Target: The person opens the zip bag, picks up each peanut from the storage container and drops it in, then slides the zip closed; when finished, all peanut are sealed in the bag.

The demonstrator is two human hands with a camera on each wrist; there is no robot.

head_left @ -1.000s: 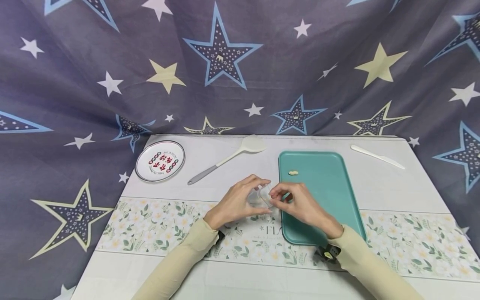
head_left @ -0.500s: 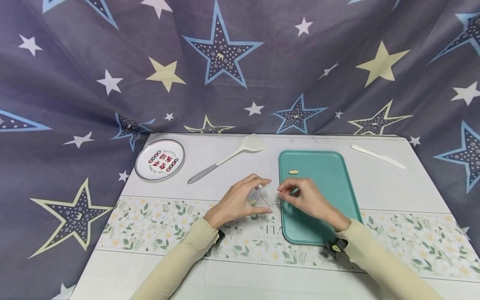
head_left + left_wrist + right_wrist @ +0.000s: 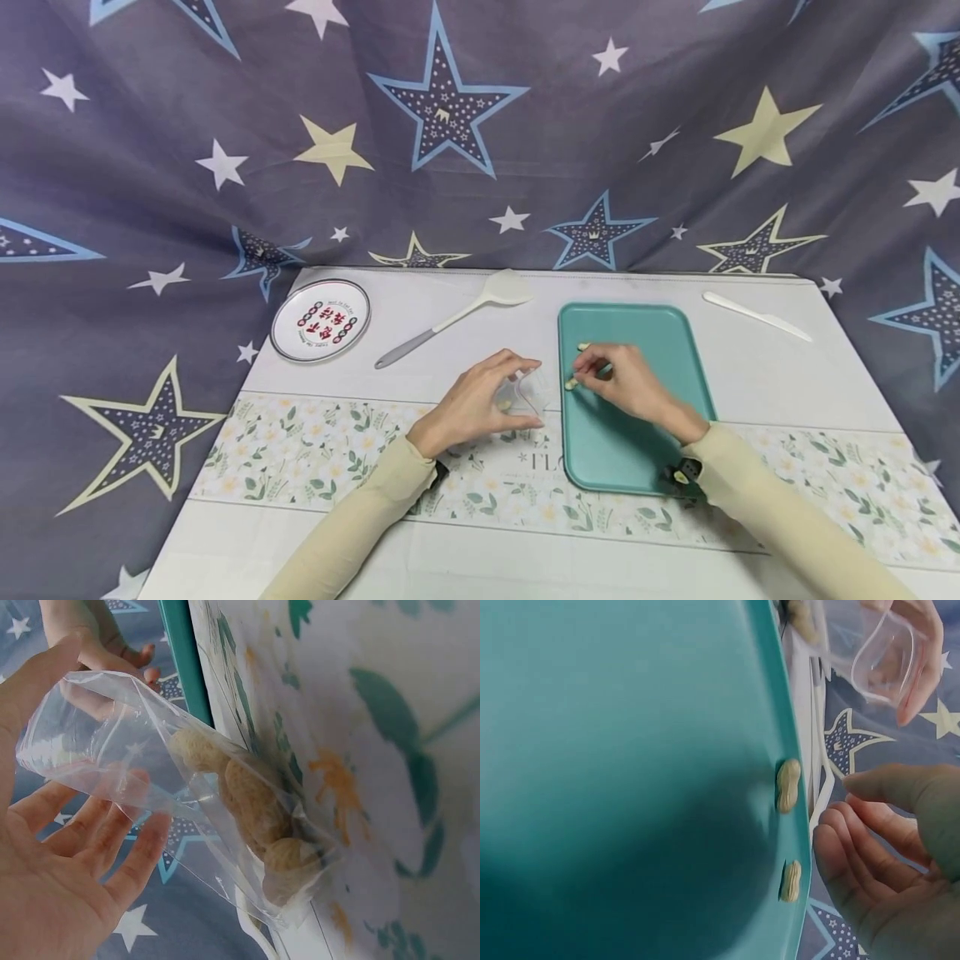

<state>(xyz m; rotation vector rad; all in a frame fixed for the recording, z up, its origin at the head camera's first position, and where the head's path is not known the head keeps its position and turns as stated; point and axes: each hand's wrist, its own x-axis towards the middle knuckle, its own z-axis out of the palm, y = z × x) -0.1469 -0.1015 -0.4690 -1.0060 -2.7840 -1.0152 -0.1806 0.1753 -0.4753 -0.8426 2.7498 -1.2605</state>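
Inside the left rim of the tray [image 3: 633, 317]: laying out, one by one

Above the tray's left edge I hold my right hand [image 3: 630, 383], fingers loosely bent, thumb tip close to the forefinger, and nothing shows gripped between them. By my fingertips lies the near peanut [image 3: 788, 785], flat on the tray just inside its rim; the far peanut [image 3: 791, 881] rests farther along the same edge, apart from the first. From the right wrist I see no contact with either.

Left of the tray, my left hand [image 3: 468, 404] makes a wide C round the clear bag [image 3: 184, 791], thumb at one side of its mouth and fingers at the other, so it gapes trayward. A few bagged peanuts [image 3: 259, 802] sit in the end away from the tray.

I judge the step in hand to be setting peanuts along the tray's left edge. To go on, the next move would call for lifting my right hand off without nudging the near one, then slipping narrowed fingertips into the bag, left of the tray.
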